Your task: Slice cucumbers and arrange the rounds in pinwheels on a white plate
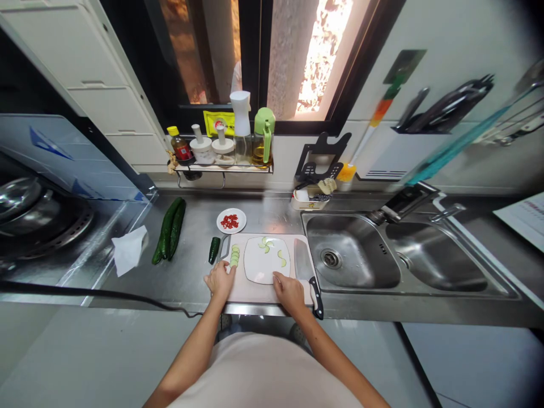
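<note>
A pale cutting board (238,292) lies on the counter with a white square plate (259,266) on it. Thin green-edged cucumber slices (266,245) are at the plate's far edge, with more at its right side. My right hand (289,293) is at the plate's near right rim, fingers curled together; what they hold, if anything, is hidden. A row of overlapping cucumber slices (234,256) lies left of the plate. At its near end rests my left hand (221,280), thumb and fingers apart. The kitchen knife (315,297) lies along the board's right side, its black handle nearest me.
Left of the board is a cut cucumber piece (214,250); whole cucumbers (170,229) lie further left beside a white paper (128,249). Behind the board stands a small plate (231,212) of chopped red pieces. A double sink (352,266) is on the right.
</note>
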{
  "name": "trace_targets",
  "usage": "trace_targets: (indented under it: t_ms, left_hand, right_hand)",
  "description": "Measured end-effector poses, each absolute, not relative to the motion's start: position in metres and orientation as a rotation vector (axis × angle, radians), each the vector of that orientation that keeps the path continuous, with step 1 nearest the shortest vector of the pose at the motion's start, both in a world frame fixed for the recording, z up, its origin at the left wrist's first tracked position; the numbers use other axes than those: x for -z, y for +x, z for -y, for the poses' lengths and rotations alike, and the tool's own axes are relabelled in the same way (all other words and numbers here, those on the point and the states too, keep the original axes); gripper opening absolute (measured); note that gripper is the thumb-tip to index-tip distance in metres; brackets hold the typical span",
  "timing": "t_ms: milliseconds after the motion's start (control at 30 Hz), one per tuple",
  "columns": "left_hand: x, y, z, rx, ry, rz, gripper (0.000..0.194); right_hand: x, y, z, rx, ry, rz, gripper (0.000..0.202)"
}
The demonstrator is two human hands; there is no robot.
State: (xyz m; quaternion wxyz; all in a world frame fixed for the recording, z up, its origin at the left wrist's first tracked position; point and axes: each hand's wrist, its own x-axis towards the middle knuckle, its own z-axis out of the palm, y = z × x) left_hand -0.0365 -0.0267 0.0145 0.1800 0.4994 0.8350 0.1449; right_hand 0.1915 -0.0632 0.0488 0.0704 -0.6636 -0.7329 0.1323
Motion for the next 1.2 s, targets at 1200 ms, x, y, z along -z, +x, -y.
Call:
trace_targets:
  t_ms: [1200]
  left_hand:
    - [-0.072,0.015,0.034,-1.004,1.247,-1.28,0.028]
  right_hand:
    - [-0.078,0.181,0.043,-0.816,-1.472,1.851,0.032]
